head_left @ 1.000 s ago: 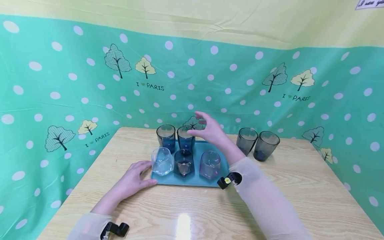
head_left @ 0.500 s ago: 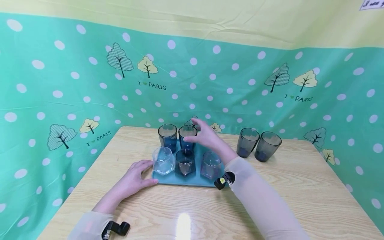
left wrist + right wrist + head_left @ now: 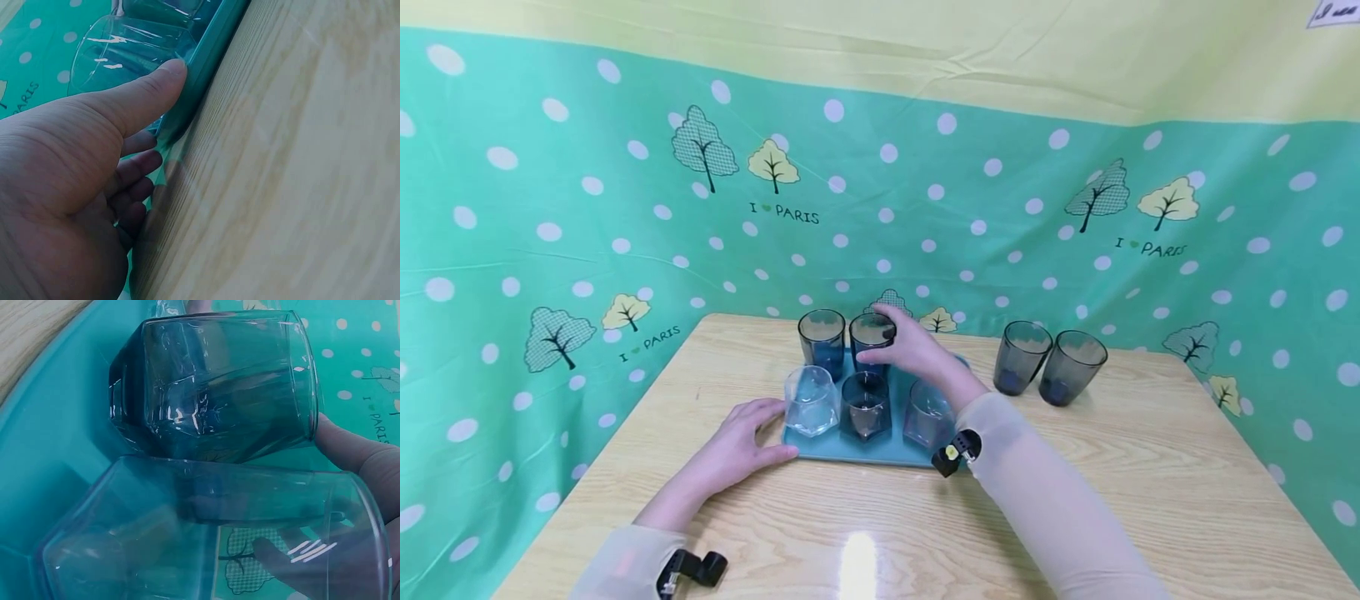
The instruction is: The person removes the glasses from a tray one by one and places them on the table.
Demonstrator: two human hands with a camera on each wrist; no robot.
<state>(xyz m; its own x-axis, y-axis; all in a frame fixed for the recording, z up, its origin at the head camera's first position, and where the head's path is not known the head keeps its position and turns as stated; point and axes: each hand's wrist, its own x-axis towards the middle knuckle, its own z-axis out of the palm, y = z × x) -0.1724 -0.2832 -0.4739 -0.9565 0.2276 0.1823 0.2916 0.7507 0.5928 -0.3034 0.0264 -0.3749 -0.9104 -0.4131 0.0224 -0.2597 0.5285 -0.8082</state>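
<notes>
My right hand (image 3: 910,343) is curled round a tall dark tumbler (image 3: 867,332) at the back of the blue tray (image 3: 835,452). Its thumb lies across the near side, and its fingers go behind the rim; actual contact is hard to make out. At the tray's front left corner, my left hand (image 3: 741,446) rests with relaxed fingers; in the left wrist view its thumb (image 3: 165,78) touches the rim. Also on the tray are another tall dark tumbler (image 3: 822,337), a clear short glass (image 3: 811,404), a dark short glass (image 3: 865,408) and a pale purplish short glass (image 3: 927,417).
Two more tall grey tumblers (image 3: 1022,358) stand side by side on the wooden table (image 3: 1120,492), right of the tray. A green dotted curtain (image 3: 925,217) hangs behind the table. The short glasses stand close in front of the tall ones.
My right hand has come down and a little left, its thumb and fingers now around the tall tumbler. The left hand stays at the tray corner; the view has shifted slightly.
</notes>
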